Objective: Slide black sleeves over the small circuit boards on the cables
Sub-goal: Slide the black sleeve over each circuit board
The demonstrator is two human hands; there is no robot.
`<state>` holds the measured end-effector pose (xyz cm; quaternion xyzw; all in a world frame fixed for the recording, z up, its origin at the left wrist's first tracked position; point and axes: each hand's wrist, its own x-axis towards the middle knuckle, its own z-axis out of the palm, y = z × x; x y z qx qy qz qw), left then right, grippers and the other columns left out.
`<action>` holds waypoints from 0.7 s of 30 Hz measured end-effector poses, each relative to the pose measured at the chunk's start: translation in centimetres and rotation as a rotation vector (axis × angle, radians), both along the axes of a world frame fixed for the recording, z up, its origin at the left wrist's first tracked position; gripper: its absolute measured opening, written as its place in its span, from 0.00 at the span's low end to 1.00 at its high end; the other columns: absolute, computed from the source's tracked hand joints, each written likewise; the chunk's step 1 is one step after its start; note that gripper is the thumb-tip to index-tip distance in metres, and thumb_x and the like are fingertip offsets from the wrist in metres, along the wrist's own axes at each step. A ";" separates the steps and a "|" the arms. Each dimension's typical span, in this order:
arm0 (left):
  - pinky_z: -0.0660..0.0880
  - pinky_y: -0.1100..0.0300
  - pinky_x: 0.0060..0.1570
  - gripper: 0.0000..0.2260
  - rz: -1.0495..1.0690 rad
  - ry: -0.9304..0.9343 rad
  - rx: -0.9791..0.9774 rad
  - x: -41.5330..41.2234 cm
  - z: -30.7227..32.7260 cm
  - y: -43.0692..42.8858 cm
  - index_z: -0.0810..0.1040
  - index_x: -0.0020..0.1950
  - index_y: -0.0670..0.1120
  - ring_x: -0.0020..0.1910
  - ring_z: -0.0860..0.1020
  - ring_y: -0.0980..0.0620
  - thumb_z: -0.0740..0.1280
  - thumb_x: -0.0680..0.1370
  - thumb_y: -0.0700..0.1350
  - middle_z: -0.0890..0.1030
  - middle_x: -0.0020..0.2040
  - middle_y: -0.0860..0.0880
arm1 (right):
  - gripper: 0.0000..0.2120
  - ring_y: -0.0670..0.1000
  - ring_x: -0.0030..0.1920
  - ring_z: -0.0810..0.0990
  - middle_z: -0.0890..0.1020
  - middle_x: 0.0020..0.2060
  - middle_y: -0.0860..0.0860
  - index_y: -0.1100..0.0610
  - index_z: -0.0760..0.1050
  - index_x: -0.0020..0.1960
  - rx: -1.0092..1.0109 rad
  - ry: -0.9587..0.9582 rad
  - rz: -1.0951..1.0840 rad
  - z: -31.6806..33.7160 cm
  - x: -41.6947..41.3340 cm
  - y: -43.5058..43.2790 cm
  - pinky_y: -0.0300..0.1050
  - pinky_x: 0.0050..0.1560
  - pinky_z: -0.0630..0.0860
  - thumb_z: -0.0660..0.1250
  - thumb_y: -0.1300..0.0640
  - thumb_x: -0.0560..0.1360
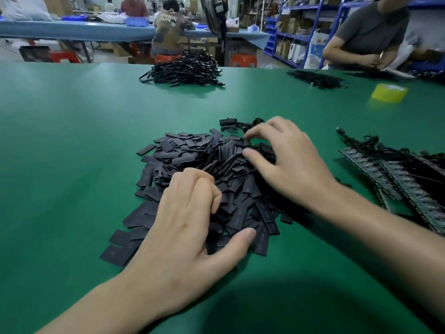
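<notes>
A heap of flat black sleeves [204,165] lies on the green table [72,141] in front of me. My left hand [187,225] rests on the near side of the heap, its fingers curled down into the sleeves and its thumb stretched out across them. My right hand [289,160] hovers over the far right of the heap with bent fingers, forefinger and thumb a little apart above a sleeve. Just beyond its fingertips lies a black cable with a sleeved end [227,122]. Cables with bare small circuit boards [390,174] lie in a row at the right.
A big pile of black cables [185,71] sits at the table's far edge, and another pile [317,79] lies far right. A yellow tape roll [389,92] stands near it. A person [368,32] works at the far right corner.
</notes>
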<state>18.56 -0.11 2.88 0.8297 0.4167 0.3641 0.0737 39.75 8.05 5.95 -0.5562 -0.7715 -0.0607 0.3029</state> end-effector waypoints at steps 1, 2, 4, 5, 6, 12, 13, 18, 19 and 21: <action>0.66 0.54 0.56 0.18 -0.002 0.007 -0.005 0.1 0.1 -0.1 0.61 0.46 0.50 0.54 0.67 0.49 0.64 0.76 0.61 0.65 0.52 0.54 | 0.13 0.49 0.59 0.73 0.76 0.54 0.46 0.48 0.77 0.61 0.002 0.021 0.007 -0.3 0.3 -1.2 0.51 0.61 0.69 0.65 0.43 0.80; 0.67 0.53 0.56 0.18 -0.004 0.017 -0.007 0.1 0.2 -0.2 0.61 0.46 0.50 0.54 0.67 0.49 0.63 0.76 0.61 0.65 0.52 0.54 | 0.14 0.49 0.60 0.73 0.76 0.55 0.45 0.48 0.77 0.61 0.003 0.036 0.011 -0.7 0.5 -2.3 0.51 0.62 0.69 0.64 0.43 0.80; 0.67 0.52 0.57 0.18 -0.002 0.047 -0.003 0.1 0.6 -0.4 0.63 0.47 0.50 0.56 0.68 0.49 0.64 0.76 0.62 0.66 0.53 0.53 | 0.14 0.48 0.61 0.73 0.76 0.56 0.45 0.48 0.76 0.62 0.004 0.054 0.011 -1.3 1.1 -3.6 0.51 0.63 0.69 0.63 0.43 0.80; 0.68 0.51 0.59 0.18 0.000 0.074 0.003 0.1 0.7 -0.4 0.65 0.49 0.50 0.58 0.68 0.49 0.64 0.75 0.63 0.67 0.55 0.53 | 0.14 0.48 0.61 0.73 0.76 0.56 0.45 0.48 0.76 0.62 0.000 0.067 0.008 -1.6 1.3 -4.0 0.51 0.64 0.69 0.63 0.44 0.81; 0.67 0.49 0.63 0.20 0.002 0.115 0.006 0.1 1.0 -0.5 0.69 0.53 0.50 0.62 0.68 0.49 0.63 0.75 0.65 0.68 0.59 0.52 | 0.14 0.48 0.61 0.73 0.76 0.57 0.45 0.48 0.76 0.63 -0.006 0.089 0.002 -1.9 1.5 -4.2 0.52 0.64 0.69 0.64 0.44 0.81; 0.49 0.45 0.78 0.40 -0.002 0.330 0.046 3.1 4.1 1.1 0.49 0.82 0.61 0.81 0.45 0.51 0.50 0.74 0.76 0.49 0.82 0.52 | 0.17 0.50 0.65 0.72 0.76 0.60 0.47 0.50 0.75 0.67 0.035 0.138 -0.019 -2.9 1.6 -3.7 0.54 0.66 0.68 0.64 0.46 0.80; 0.47 0.46 0.78 0.40 0.006 0.309 0.039 4.4 4.7 1.7 0.48 0.82 0.60 0.81 0.44 0.52 0.48 0.74 0.76 0.48 0.82 0.53 | 0.17 0.51 0.65 0.72 0.76 0.60 0.47 0.52 0.75 0.67 0.031 0.171 -0.022 -3.0 1.6 -3.5 0.55 0.67 0.68 0.65 0.48 0.79; 0.66 0.53 0.70 0.25 0.035 -0.185 -0.278 13.7 6.7 6.8 0.68 0.75 0.47 0.68 0.71 0.49 0.60 0.82 0.60 0.74 0.67 0.46 | 0.13 0.55 0.53 0.76 0.77 0.50 0.51 0.57 0.73 0.58 0.308 0.735 -0.128 -1.7 3.6 -3.3 0.57 0.58 0.73 0.63 0.65 0.74; 0.71 0.54 0.65 0.20 0.024 -0.273 -0.419 15.4 6.7 7.7 0.72 0.70 0.45 0.62 0.76 0.48 0.62 0.83 0.55 0.78 0.62 0.45 | 0.14 0.54 0.52 0.76 0.76 0.49 0.51 0.57 0.73 0.57 0.345 0.795 -0.173 -1.0 4.5 -3.3 0.54 0.58 0.73 0.63 0.66 0.73; 0.77 0.53 0.58 0.16 0.000 -0.255 -0.614 18.3 5.8 8.9 0.79 0.60 0.39 0.56 0.81 0.43 0.63 0.83 0.50 0.84 0.54 0.40 | 0.13 0.53 0.52 0.76 0.75 0.50 0.52 0.56 0.72 0.56 0.320 0.846 -0.246 0.6 6.5 -3.0 0.50 0.59 0.73 0.62 0.67 0.73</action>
